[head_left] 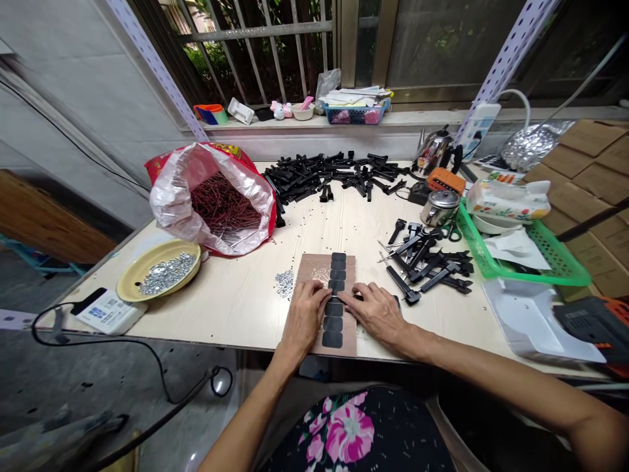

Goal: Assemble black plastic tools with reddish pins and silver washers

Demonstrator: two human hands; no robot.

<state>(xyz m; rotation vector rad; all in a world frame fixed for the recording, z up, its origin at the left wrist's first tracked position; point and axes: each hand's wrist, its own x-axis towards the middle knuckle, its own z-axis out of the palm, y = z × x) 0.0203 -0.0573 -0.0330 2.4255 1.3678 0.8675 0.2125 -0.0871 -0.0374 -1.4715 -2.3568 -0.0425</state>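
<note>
A brown board (305, 265) lies at the table's front edge, with a column of black rounded-square pads (333, 324) down it. Over the middle of this column my left hand (307, 313) has its fingertips pinched together; whatever is in them is too small to make out. My right hand (376, 313) faces it from the other side, fingers closed around a black plastic piece that is mostly hidden under the palm. The two sets of fingertips almost meet, with a thin pale sliver between them. Small silver metal pieces (284, 284) lie left of the board.
A bag of reddish-brown screws (221, 203) leans open at left, behind a yellow dish (125, 278) of metal pieces. Black plastic parts are heaped at the back (304, 176) and right (427, 259). A green basket (565, 265), steel pot (441, 208) and cartons (590, 190) stand at right.
</note>
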